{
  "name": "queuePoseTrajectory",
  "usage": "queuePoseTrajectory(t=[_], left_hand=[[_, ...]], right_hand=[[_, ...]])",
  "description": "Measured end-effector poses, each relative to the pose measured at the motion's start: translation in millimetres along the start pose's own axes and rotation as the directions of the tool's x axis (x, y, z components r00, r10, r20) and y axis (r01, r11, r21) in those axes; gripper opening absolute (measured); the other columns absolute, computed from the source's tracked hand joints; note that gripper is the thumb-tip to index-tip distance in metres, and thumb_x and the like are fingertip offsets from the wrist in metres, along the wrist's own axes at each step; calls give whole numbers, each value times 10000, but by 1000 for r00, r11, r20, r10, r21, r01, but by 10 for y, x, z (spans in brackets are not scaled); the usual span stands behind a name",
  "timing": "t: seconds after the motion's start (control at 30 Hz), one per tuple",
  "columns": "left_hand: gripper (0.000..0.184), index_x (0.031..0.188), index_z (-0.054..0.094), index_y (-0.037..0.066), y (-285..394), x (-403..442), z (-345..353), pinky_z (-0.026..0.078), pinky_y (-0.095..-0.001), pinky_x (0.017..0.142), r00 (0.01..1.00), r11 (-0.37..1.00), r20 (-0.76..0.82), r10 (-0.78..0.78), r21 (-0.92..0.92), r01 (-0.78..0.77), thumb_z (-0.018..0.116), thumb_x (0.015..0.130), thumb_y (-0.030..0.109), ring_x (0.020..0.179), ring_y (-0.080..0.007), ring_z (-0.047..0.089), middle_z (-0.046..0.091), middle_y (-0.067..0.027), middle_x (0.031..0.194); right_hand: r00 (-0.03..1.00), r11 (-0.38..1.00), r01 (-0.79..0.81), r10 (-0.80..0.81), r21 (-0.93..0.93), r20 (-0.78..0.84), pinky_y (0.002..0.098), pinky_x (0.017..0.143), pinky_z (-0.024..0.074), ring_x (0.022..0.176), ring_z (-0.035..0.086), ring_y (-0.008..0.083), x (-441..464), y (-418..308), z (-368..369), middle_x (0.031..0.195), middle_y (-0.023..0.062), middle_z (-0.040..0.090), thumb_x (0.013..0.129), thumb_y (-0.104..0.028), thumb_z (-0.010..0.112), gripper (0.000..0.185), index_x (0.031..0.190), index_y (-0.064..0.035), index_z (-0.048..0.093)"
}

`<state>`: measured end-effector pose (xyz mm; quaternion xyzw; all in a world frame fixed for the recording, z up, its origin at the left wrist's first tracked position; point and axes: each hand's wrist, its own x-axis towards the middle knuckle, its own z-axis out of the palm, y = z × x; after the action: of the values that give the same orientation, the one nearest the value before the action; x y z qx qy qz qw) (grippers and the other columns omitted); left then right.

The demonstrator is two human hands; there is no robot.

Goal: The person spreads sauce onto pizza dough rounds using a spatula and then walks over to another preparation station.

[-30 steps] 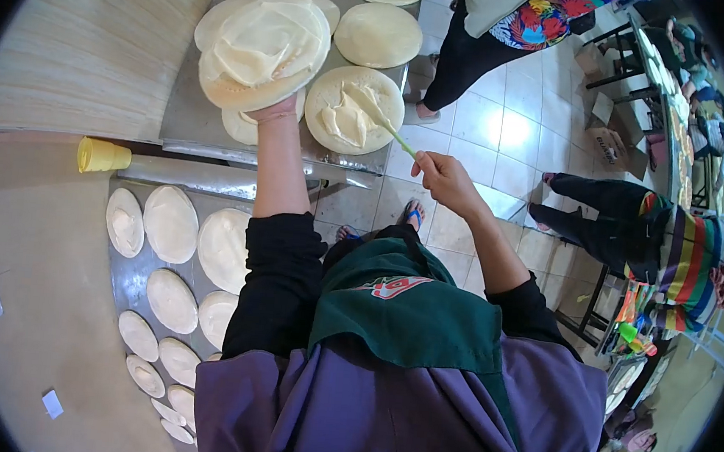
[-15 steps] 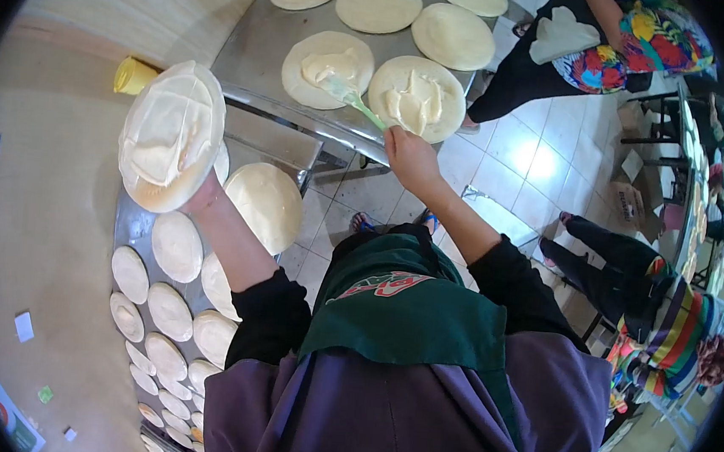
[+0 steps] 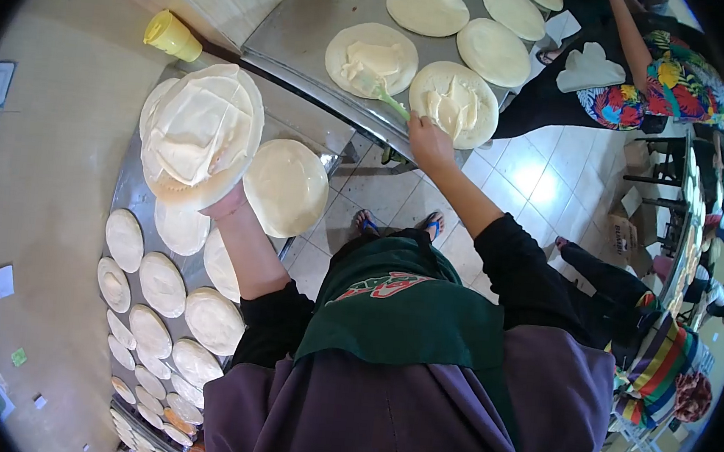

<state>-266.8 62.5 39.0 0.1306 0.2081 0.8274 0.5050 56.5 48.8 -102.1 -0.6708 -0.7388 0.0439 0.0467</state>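
Observation:
My left hand (image 3: 226,203) is under a round flat cake (image 3: 202,133) spread with pale cream, holding it up and tilted. Most of its fingers are hidden beneath the round. In my right hand (image 3: 431,140) is a green spatula (image 3: 395,105), its fingers wrapped round the handle. The spatula's blade touches the cream on another flat round (image 3: 399,46) on the upper metal table. Beside that one, close to my right hand, lies a round with a thick smear of cream (image 3: 475,107).
Several plain rounds lie on the upper metal table (image 3: 295,46). A lower table at left carries many more, including one large round (image 3: 287,188). A yellow cup (image 3: 171,35) stands by the wall. At right, a person (image 3: 663,75) holds a white, irregular piece, and others are nearby.
The view has shifted, so the tables sit differently in frame. My left hand still holds the cream-covered round. The spatula remains on the same round's cream, its blade slightly moved.

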Motion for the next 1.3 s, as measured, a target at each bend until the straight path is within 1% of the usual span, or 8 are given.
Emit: queuePoseTrajectory(t=[0.1,0.17,0.3,0.4,0.53,0.8,0.97,1.3], left_hand=[[604,1347,367,131,-30,-6,-43,197,-520,1083,999,999,-3,-50,-4,50,446,864,485,1297,-312,296,351,-96,1396],[584,1357,344,117,-63,82,-269,220,-560,1066,908,843,380,-178,-417,340,457,873,424,1292,-344,297,337,-120,1397],[607,1362,338,119,-110,-18,-4,219,-568,1061,881,803,408,-239,-428,416,470,863,439,1287,-352,304,325,-122,1405],[639,1374,317,126,-177,-82,126,227,-580,1050,968,967,16,-251,-36,252,443,863,489,1288,-352,305,311,-118,1416],[643,1378,309,132,-396,-34,-234,228,-573,1052,930,913,183,-319,-204,353,423,866,503,1290,-346,304,317,-113,1414],[652,1387,294,143,-876,-112,-619,232,-560,1054,829,814,426,-364,-287,505,385,870,530,1294,-332,302,330,-103,1409],[654,1395,269,139,-964,-441,-139,298,-512,1039,868,867,162,-469,-104,488,348,882,536,1268,-318,353,341,-101,1402],[635,1342,355,92,-1191,-583,75,355,-489,1009,804,803,136,-579,-75,591,335,882,529,1205,-311,433,419,-114,1344]], right_hand=[[999,1000,-19,19,-13,31,378,566,532,721,646,288,-152,55,-169,885,150,595,835,-91,460,295,1107,22,472],[999,999,-35,36,-27,22,378,563,531,715,647,287,-238,77,-240,872,148,597,840,-101,460,275,1088,15,485],[995,996,-94,94,-11,23,397,559,527,688,644,303,-362,119,-279,809,153,601,847,-140,469,234,1030,-4,520],[983,981,-184,182,63,28,426,568,518,663,637,324,-449,91,-295,708,160,591,862,-154,451,203,945,-1,555],[985,946,-170,164,275,46,424,563,495,654,626,353,-500,224,-300,645,173,577,867,-185,460,228,892,6,582],[927,226,-358,198,906,318,203,454,293,509,354,39,-663,-303,-1518,570,-40,388,959,-262,420,313,854,-15,581],[990,688,-123,132,716,44,360,485,379,475,476,249,-603,-474,-1690,559,158,495,942,-216,441,251,864,-5,553],[970,835,235,-166,498,-180,459,498,429,555,555,371,-1005,-728,-1685,599,179,540,894,-161,505,132,827,-48,504]])
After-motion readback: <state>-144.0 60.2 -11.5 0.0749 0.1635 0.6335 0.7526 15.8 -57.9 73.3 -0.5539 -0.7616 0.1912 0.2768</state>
